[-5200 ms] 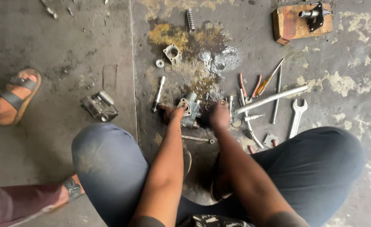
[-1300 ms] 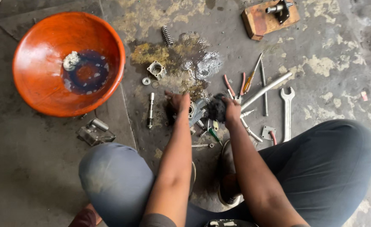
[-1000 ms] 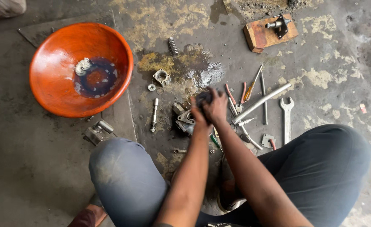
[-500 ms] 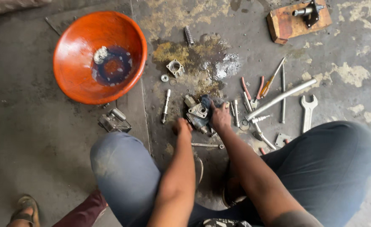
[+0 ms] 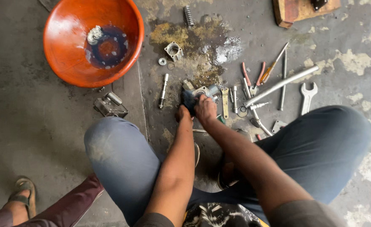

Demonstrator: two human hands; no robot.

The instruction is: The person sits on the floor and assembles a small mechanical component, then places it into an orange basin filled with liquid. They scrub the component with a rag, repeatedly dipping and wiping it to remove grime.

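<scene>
We wipe the metal housing [image 5: 202, 91]: right hand [image 5: 205, 110] fingers press a dark rag [image 5: 189, 101]; left hand [image 5: 183, 114], at its 9 o'clock, fingers unclear; next, turn it

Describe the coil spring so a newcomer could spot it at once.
Start at the big orange bowl at top left. Just right of its rim, at the top edge of the oily stain, lies the coil spring. It is the only ribbed, coiled piece; the nearby metal parts are solid.

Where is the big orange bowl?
The orange bowl sits on the floor at the head view's upper left, left of the spring.
</scene>
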